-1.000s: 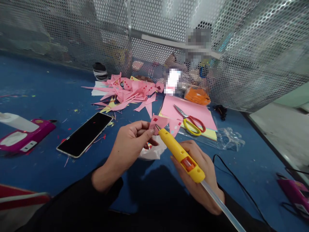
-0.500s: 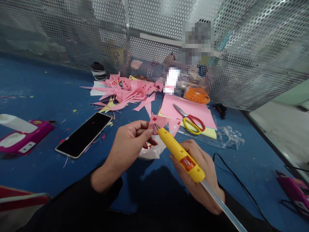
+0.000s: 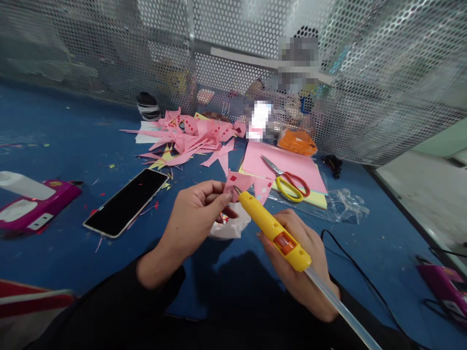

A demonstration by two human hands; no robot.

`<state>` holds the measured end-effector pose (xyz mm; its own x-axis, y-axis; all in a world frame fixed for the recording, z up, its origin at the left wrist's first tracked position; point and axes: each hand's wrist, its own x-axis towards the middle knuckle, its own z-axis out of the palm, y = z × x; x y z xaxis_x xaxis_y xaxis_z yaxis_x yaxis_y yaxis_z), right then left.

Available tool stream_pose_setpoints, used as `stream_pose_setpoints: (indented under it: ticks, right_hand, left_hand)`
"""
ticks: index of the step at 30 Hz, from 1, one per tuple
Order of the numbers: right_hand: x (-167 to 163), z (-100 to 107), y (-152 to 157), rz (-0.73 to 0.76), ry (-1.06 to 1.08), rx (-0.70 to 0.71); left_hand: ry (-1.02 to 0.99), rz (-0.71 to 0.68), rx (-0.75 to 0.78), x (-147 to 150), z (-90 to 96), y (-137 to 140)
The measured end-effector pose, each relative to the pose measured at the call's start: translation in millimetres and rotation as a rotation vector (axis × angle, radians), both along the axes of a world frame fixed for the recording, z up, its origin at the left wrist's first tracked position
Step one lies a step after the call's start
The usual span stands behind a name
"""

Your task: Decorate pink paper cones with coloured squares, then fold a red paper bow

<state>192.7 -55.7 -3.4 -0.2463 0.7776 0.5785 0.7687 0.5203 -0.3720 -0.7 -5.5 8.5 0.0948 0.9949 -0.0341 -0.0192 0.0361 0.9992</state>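
Blue table: spreading beneath everything.
Perforated metal screen: closing off the far side.
Pink cutouts: heaping far, left of centre.
Paper sheets: lying far right, partly under the scissors.
Right hand: gripping the yellow glue gun.
Left hand: pinching the pink paper piece.
Smartphone: lying left of the left hand.
Scissors: resting beyond the glue gun.
White container: sitting under the left fingers, partly hidden.
Pink paper piece: hanging centrally at the nozzle; contact staying unclear.
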Motion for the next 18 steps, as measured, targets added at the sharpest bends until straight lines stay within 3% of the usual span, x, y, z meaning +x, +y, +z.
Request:
stream_pose_setpoints:
  ticks: [18]
  right_hand:
    - [-0.5,-0.7,-1.8,-0.009,-0.021,0.002]
  left_hand:
    - [-0.007,-0.002,-0.009,-0.4,0.3,0.1]
